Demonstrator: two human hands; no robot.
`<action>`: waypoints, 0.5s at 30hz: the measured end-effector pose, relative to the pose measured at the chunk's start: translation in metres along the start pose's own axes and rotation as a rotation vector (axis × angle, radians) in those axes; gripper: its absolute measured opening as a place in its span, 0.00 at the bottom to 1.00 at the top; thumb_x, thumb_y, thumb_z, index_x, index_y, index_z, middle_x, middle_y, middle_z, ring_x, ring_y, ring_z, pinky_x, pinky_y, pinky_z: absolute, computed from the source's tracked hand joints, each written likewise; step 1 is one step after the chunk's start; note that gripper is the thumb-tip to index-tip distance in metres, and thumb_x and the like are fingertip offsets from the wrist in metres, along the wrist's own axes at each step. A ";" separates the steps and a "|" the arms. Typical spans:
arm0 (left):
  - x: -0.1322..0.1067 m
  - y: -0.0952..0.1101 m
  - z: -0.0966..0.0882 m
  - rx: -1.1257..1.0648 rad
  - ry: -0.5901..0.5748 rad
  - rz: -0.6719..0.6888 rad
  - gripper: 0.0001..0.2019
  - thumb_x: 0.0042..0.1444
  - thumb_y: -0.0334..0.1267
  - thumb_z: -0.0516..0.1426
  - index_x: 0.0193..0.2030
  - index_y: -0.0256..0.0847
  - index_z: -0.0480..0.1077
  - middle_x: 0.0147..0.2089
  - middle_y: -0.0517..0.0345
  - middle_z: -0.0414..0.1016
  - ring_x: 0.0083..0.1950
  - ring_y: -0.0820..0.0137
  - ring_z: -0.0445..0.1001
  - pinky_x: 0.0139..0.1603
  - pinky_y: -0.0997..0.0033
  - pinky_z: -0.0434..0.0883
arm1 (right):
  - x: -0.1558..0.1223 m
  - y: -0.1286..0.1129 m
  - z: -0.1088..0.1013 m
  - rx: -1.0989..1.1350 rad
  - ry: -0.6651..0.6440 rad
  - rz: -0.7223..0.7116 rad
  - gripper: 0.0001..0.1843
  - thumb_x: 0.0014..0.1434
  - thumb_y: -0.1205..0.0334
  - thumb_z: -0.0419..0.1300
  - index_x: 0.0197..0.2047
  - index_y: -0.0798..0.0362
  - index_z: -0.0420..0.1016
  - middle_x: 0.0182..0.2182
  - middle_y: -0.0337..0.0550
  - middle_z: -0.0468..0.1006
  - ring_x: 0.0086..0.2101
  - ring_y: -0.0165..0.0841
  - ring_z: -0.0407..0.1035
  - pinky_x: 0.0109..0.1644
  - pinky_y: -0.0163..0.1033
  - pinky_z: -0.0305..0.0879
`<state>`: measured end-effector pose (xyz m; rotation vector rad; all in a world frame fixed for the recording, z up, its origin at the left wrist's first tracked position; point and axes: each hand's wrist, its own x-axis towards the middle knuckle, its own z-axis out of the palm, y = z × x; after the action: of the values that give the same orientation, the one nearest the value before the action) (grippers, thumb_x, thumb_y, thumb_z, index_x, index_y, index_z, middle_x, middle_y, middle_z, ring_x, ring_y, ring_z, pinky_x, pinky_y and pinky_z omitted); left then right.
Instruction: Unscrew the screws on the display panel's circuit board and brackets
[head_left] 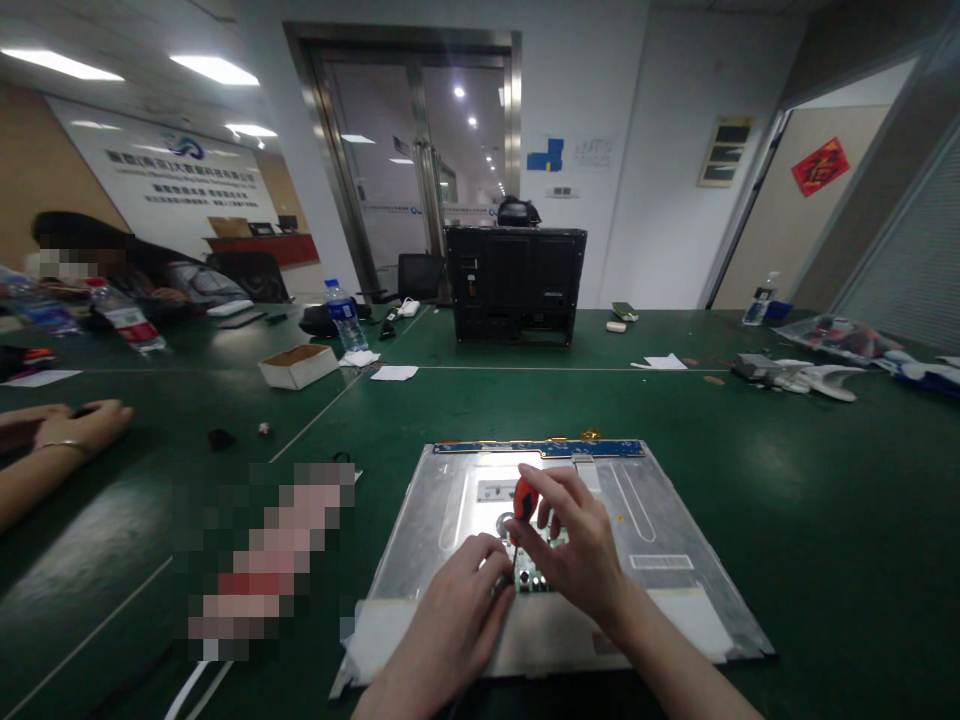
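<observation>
Right hand [574, 530]: pinches the screwdriver [526, 497] by its red handle between thumb and fingers, on the right side of the board.
Left hand [469, 590]: low at the near left of the board, fingertips bent in close to the shaft; whether they grip anything, I cannot tell.
Screwdriver: nearly upright, handle up, the shaft running down between the two hands; its tip is hard to make out.
Board [534, 580]: green, partly hidden under the hands, on the middle of the panel.
Key relation: the board lies just below both hands, left of the right palm and right of the left fingertips; the shaft's long axis points down toward its left part, with the left fingertips nearer the lower shaft.
Panel [420, 530]: silver, flat on the table [825, 480], long axis left to right, a blue strip [540, 449] along its far edge.
Far side: a black monitor [517, 285] stands upright.
Left side: another person's hand [82, 430] rests near a box [300, 367].
</observation>
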<state>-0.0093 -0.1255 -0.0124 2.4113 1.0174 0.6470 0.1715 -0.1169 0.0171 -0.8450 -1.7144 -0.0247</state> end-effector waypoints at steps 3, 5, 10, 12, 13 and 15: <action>0.000 0.001 0.000 0.013 -0.003 0.000 0.08 0.62 0.29 0.49 0.40 0.41 0.68 0.46 0.48 0.71 0.45 0.60 0.72 0.45 0.60 0.73 | 0.000 0.000 0.000 -0.009 -0.026 0.005 0.27 0.66 0.64 0.59 0.67 0.46 0.61 0.37 0.42 0.75 0.24 0.27 0.67 0.25 0.32 0.69; 0.001 0.001 -0.001 0.018 0.001 0.000 0.08 0.62 0.29 0.49 0.40 0.41 0.68 0.46 0.48 0.71 0.45 0.60 0.73 0.45 0.61 0.73 | 0.000 -0.001 0.001 0.004 -0.036 0.008 0.29 0.65 0.66 0.58 0.68 0.48 0.58 0.36 0.42 0.77 0.23 0.27 0.67 0.24 0.32 0.69; 0.001 0.002 -0.001 0.010 0.008 -0.004 0.08 0.61 0.28 0.50 0.41 0.42 0.68 0.47 0.49 0.72 0.46 0.61 0.73 0.46 0.62 0.73 | -0.001 -0.003 0.002 0.019 -0.011 0.016 0.29 0.62 0.68 0.56 0.66 0.50 0.57 0.35 0.42 0.78 0.22 0.27 0.69 0.23 0.32 0.69; 0.001 0.002 -0.002 0.005 0.013 -0.003 0.08 0.62 0.28 0.50 0.41 0.42 0.69 0.47 0.50 0.72 0.46 0.61 0.74 0.46 0.63 0.73 | -0.001 -0.003 0.002 0.019 -0.010 0.016 0.27 0.63 0.67 0.56 0.64 0.51 0.58 0.35 0.42 0.78 0.22 0.27 0.70 0.23 0.32 0.69; 0.000 0.002 -0.002 0.002 0.015 -0.001 0.08 0.62 0.28 0.50 0.41 0.42 0.69 0.47 0.50 0.72 0.46 0.61 0.74 0.46 0.63 0.73 | -0.002 -0.003 0.002 0.020 -0.011 0.017 0.26 0.63 0.66 0.56 0.64 0.51 0.59 0.34 0.41 0.78 0.22 0.27 0.70 0.23 0.32 0.69; 0.000 0.001 -0.001 -0.002 0.015 0.005 0.09 0.62 0.28 0.50 0.42 0.42 0.69 0.47 0.50 0.72 0.46 0.61 0.74 0.46 0.62 0.73 | -0.001 -0.002 0.001 0.022 -0.014 0.010 0.24 0.65 0.62 0.58 0.63 0.50 0.59 0.34 0.40 0.77 0.22 0.27 0.69 0.24 0.31 0.70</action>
<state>-0.0095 -0.1259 -0.0110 2.4115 1.0167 0.6680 0.1696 -0.1182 0.0161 -0.8386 -1.7204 0.0068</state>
